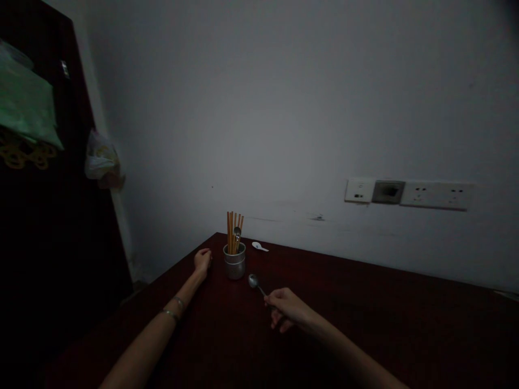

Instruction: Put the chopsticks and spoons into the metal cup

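Note:
My right hand (286, 307) pinches the handle end of a metal spoon (253, 281) between thumb and forefinger. The spoon's bowl points away to the left, towards a round metal cup (234, 265). Several wooden chopsticks (230, 232) stand upright in that cup, and another metal spoon (237, 232) rises among them. Just left of the cup, my left hand (203, 260) rests on the table with its fingers curled into a fist; nothing shows in it. Behind the cup lies a small white soup spoon (259, 247), its handle towards the right.
The dark red table (344, 286) runs along a pale wall (263, 108). Sockets and switch plates (409, 193) sit on the wall at right. At left, a plastic bag (101, 158) hangs beside a dark door (44, 232), with green cloth (26, 102) on the door.

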Action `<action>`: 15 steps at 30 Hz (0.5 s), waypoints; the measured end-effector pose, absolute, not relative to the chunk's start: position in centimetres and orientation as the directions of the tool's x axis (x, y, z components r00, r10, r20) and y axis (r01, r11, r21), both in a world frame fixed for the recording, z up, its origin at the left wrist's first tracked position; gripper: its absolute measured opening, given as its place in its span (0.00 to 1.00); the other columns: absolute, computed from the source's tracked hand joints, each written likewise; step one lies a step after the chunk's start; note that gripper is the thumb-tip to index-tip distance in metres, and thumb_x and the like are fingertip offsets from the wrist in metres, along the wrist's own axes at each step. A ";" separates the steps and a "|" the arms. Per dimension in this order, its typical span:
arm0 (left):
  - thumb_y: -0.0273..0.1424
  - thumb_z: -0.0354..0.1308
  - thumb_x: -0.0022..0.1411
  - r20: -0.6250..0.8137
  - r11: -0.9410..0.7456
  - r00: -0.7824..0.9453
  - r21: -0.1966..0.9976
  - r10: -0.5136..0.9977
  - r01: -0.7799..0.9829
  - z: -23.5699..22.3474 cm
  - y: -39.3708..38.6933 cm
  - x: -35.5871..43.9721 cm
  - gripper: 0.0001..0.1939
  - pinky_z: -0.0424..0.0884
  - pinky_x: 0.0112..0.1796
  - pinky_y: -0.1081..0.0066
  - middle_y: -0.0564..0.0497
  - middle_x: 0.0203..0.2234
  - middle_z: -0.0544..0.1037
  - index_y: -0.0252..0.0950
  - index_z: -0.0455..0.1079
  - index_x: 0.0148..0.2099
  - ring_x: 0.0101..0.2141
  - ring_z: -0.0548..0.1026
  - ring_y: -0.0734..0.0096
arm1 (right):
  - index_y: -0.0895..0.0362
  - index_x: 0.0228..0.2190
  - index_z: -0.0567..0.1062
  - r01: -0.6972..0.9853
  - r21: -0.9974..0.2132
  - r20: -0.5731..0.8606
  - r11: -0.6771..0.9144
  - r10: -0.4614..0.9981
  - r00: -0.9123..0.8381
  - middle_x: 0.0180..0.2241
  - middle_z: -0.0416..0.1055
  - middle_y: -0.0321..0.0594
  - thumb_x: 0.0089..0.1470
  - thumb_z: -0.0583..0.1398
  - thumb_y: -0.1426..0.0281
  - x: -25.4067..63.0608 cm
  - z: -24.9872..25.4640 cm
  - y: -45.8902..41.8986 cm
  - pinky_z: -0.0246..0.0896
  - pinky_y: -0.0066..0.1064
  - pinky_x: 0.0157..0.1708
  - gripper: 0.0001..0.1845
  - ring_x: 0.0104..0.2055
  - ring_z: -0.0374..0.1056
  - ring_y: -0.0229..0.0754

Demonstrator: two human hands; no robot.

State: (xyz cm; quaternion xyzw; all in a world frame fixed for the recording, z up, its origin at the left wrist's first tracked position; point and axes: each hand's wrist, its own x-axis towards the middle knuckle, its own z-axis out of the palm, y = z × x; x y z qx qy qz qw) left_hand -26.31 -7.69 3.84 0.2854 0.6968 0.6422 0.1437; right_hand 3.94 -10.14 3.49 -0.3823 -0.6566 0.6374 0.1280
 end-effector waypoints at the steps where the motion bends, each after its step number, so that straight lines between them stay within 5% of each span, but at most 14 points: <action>1: 0.35 0.52 0.45 0.165 0.032 -0.796 0.974 0.582 0.225 3.6 -7.9 -26.3 0.10 0.52 0.15 0.80 0.61 0.11 0.58 0.33 0.65 0.30 0.11 0.57 0.81 | 0.57 0.29 0.65 0.346 -0.932 -0.326 -0.107 0.663 -0.674 0.13 0.63 0.30 0.50 0.53 0.58 3.7 3.4 -10.4 0.58 0.20 0.17 0.15 0.17 0.67 0.34; 15: 0.29 0.52 0.46 0.262 0.115 -0.713 0.893 0.651 0.434 1.9 -7.9 -26.5 0.06 0.58 0.19 0.77 0.57 0.12 0.64 0.34 0.69 0.29 0.17 0.65 0.75 | 0.59 0.26 0.67 0.373 -0.920 -0.365 -0.121 0.616 -0.698 0.12 0.62 0.30 0.51 0.53 0.58 3.9 3.2 -10.3 0.53 0.18 0.14 0.16 0.16 0.66 0.33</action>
